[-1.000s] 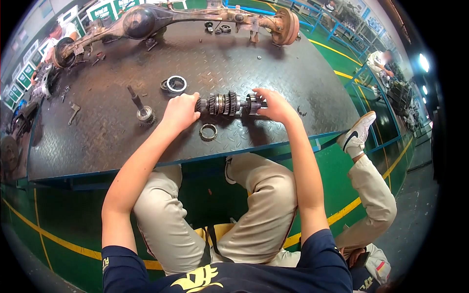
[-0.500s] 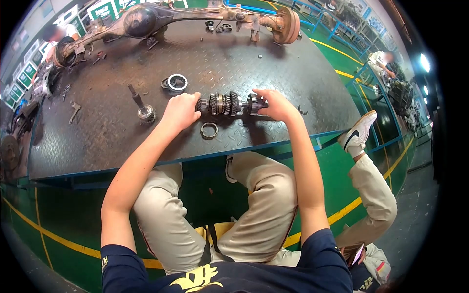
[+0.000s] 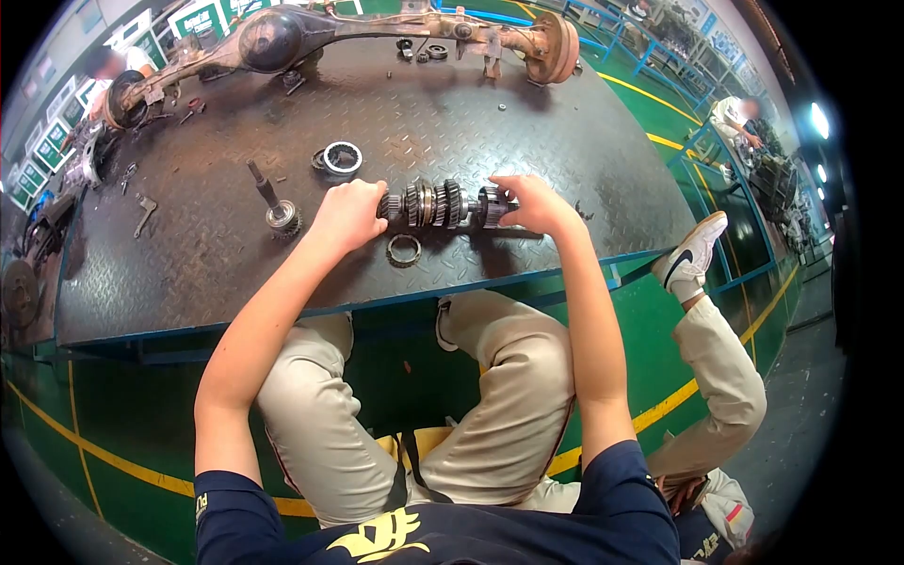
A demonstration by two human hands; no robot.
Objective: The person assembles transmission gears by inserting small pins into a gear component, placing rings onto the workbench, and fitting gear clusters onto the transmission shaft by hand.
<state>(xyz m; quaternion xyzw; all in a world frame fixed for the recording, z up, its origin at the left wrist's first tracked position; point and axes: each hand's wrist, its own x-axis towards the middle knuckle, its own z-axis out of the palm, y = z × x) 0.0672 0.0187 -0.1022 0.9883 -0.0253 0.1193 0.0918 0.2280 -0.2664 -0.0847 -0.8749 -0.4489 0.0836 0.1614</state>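
Note:
A dark metal gear shaft [image 3: 436,204] with several toothed gears lies sideways over the table near its front edge. My left hand [image 3: 349,217] is closed round its left end. At the right end, my right hand [image 3: 532,204] has its fingers wrapped on the shaft's end beside a dark toothed gear [image 3: 491,206]. Just below the shaft rests a thin toothed ring [image 3: 403,250]. Behind my left hand is a bright ring [image 3: 342,158] over a darker part. To the left, a gear with a stem [image 3: 282,217] stands on the table.
The steel table [image 3: 207,273] carries a long rusty axle [image 3: 367,30] across its back and a wrench [image 3: 144,216] at the left. Small gears lie by the axle. A person's leg and shoe [image 3: 692,259] are close to the table's right corner. Other people are farther off.
The fingers of my right hand have shifted slightly at the shaft's right end, and the gear there sits a little differently. My left hand has stayed in place.

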